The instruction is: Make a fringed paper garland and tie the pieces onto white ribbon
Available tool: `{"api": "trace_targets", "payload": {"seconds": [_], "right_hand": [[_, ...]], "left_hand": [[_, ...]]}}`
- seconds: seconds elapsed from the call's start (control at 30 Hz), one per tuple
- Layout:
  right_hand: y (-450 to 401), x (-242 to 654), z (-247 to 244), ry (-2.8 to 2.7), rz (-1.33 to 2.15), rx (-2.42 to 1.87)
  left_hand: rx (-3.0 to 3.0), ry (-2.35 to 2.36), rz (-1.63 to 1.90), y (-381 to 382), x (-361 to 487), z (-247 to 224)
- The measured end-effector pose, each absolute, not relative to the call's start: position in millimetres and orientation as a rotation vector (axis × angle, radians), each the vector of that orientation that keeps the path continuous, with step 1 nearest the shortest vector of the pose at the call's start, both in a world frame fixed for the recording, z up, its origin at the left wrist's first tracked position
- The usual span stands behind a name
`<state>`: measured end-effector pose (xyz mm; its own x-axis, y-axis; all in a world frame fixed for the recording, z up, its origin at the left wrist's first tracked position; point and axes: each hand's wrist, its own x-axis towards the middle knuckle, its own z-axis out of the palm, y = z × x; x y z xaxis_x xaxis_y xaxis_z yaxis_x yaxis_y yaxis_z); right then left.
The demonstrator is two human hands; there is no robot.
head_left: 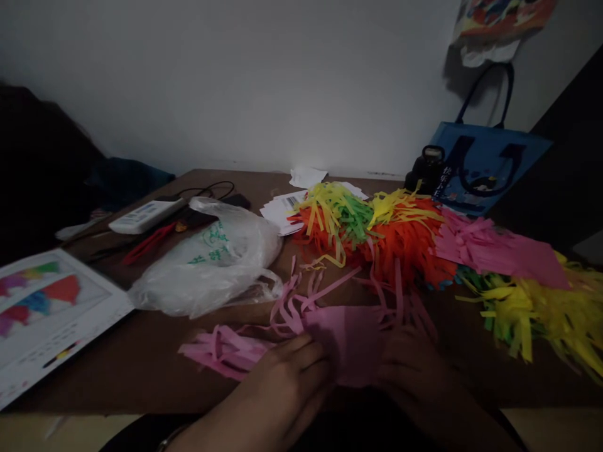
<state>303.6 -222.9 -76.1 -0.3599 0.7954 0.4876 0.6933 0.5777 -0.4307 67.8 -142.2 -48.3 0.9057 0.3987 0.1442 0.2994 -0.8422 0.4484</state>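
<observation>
A pink fringed paper sheet (355,342) lies at the table's front edge, its cut strips pointing away from me and its middle flat. My left hand (294,380), fingers curled and closed, grips the sheet's left side. On the right side of the same sheet is my right hand (414,367), fingers bent in and closed on the paper; it is in shadow and its fingertips are partly hidden. Another bunch of pink strips (226,351) lies just left of my left hand.
Red, green and yellow fringes (405,242) are heaped beyond the hands, with pink fringe (509,248) and yellow fringe (556,307) at right. A clear plastic bag (211,263), a white power strip (146,215), a printed box (61,314) and a blue tote bag (494,160) stand around.
</observation>
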Motion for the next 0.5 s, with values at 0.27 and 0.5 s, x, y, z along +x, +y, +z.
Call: {"api": "trace_targets", "payload": {"seconds": [0.27, 0.5], "right_hand": [[-223.8, 305.6, -77.6, -2.084, 0.339, -1.201], [-224.7, 306.3, -74.1, -1.928, 0.576, -1.395]], "left_hand": [[2.527, 0.514, 0.339, -139.8, 60.7, -48.7], [2.484, 0.579, 0.316, -143.1, 61.4, -54.1]]}}
